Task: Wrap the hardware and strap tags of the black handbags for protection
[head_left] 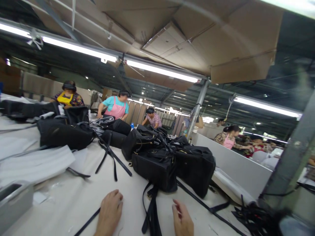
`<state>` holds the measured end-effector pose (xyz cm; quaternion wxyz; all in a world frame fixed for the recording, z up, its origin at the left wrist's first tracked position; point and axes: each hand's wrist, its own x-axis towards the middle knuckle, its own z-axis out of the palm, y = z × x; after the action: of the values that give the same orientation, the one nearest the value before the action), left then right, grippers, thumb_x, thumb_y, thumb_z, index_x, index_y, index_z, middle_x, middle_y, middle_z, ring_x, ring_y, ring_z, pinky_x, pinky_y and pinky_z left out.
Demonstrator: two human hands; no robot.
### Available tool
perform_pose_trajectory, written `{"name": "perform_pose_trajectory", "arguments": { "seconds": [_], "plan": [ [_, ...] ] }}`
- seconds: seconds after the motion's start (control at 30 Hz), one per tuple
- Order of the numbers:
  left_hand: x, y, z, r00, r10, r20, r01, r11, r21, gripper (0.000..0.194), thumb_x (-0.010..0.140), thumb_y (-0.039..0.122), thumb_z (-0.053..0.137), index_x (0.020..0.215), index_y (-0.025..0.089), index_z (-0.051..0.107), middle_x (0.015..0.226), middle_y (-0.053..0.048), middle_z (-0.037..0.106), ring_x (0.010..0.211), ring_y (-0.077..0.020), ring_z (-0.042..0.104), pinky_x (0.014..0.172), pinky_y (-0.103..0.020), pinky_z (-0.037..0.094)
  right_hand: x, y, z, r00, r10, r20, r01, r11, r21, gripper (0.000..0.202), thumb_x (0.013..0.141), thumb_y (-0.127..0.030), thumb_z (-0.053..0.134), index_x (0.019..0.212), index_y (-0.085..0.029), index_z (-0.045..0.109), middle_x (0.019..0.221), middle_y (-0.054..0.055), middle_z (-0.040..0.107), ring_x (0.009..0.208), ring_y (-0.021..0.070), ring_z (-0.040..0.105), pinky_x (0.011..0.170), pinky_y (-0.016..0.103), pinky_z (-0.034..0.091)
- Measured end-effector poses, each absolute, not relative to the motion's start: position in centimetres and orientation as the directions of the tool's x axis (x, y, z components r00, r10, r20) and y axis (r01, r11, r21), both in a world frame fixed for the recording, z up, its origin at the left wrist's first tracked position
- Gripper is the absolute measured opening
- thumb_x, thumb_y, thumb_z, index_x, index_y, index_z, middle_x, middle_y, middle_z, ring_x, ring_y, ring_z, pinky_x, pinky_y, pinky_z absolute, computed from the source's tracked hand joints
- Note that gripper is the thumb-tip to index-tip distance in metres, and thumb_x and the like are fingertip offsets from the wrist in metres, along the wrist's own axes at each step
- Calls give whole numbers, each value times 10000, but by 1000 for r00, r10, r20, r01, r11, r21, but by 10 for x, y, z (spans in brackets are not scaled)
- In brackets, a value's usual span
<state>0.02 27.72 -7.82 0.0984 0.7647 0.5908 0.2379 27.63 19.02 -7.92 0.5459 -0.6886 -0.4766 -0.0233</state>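
Both hands rest empty on the near table, the left hand (110, 209) curled, the right hand (182, 219) seemingly loose-fingered, flanking a black strap (151, 209) trailing from the nearest bag (155, 170).

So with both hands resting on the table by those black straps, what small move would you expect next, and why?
Probably the right hand closes on the black strap lying between the hands. That strap trails from the nearest black bag, both hands look empty, and the left hand lies flat on the table, so either could reach it. This is only a guess.
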Motion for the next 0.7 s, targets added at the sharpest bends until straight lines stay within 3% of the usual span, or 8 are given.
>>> {"name": "perform_pose_trajectory", "arguments": {
  "seconds": [0.07, 0.13, 0.27, 0.33, 0.43, 0.53, 0.7],
  "plan": [
    [0, 277, -77, 193, 951, 242, 850, -286, 442, 282, 854, 124, 451, 1013, 209, 668, 1273, -81, 624, 1236, -232, 527, 1070, -360, 342, 269, 213, -48, 467, 634, 616, 789, 15, -614, 510, 893, -545, 362, 1110, -164, 623, 1115, 154, 686, 1006, 276, 670, 808, 365, 557],
    [-1, 278, -77, 196, 950, 243, 842, -290, 454, 282, 849, 121, 447, 1002, 211, 667, 1265, -80, 628, 1229, -234, 529, 1060, -368, 345, 262, 241, -18, 456, 629, 630, 834, -55, -548, 528, 879, -513, 409, 1226, -137, 540, 1228, 190, 611, 1163, 307, 583, 911, 402, 502],
    [-1, 280, -79, 196, 947, 255, 839, -297, 457, 290, 867, 126, 426, 1008, 211, 665, 1272, -82, 622, 1237, -235, 518, 1057, -372, 336, 248, 291, 19, 448, 701, 556, 865, -183, -467, 652, 763, -433, 650, 1304, -132, 443, 1123, 196, 650, 1012, 349, 649, 752, 397, 497],
    [0, 279, -78, 194, 948, 251, 842, -292, 454, 297, 875, 124, 416, 1017, 204, 664, 1277, -89, 618, 1239, -236, 515, 1053, -374, 335, 241, 302, 25, 389, 759, 523, 895, -177, -408, 564, 754, -389, 688, 1240, -176, 497, 1005, 135, 698, 917, 321, 683, 699, 355, 472],
    [2, 279, -75, 183, 951, 248, 843, -282, 458, 293, 874, 122, 421, 1014, 193, 668, 1269, -97, 620, 1227, -241, 522, 1040, -378, 341, 230, 300, 25, 254, 834, 490, 945, -107, -308, 234, 780, -316, 689, 984, -232, 612, 840, 59, 722, 847, 273, 698, 671, 297, 426],
    [4, 279, -73, 150, 953, 263, 822, -268, 503, 299, 850, 86, 420, 967, 191, 675, 1235, -88, 636, 1204, -245, 532, 1028, -380, 338, 212, 279, 23, 144, 868, 475, 971, -31, -236, 58, 809, -249, 661, 846, -234, 619, 790, 42, 725, 810, 240, 695, 649, 268, 393],
    [-1, 284, -73, -43, 951, 307, 466, -253, 848, 257, 712, 26, 436, 733, 185, 638, 946, -80, 672, 990, -249, 586, 943, -368, 364, 170, 214, 14, -12, 879, 476, 977, 112, -182, 95, 797, -257, 669, 763, -236, 583, 765, 0, 706, 762, 193, 671, 629, 238, 369]
  ]
}}
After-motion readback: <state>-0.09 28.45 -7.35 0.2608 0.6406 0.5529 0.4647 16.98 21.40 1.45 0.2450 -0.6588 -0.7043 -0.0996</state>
